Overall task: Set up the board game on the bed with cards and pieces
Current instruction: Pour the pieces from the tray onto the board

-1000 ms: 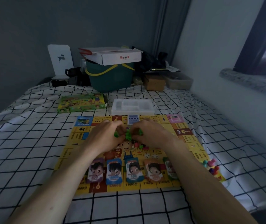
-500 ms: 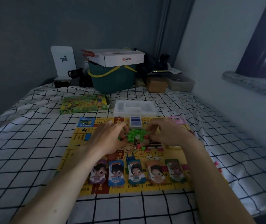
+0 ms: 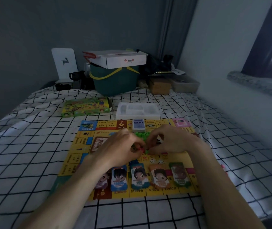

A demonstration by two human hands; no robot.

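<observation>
A yellow printed game board (image 3: 82, 142) lies flat on the grid-patterned bed (image 3: 33, 146). Above its centre, the left hand (image 3: 122, 149) pinches small red plastic pieces (image 3: 141, 148), while the right hand (image 3: 170, 141), fingers curled, picks at a green heap (image 3: 141, 134), probably sorting them by colour.

green bucket (image 3: 113, 83) | white carton (image 3: 123, 59) on top | brown box (image 3: 160, 85)
</observation>
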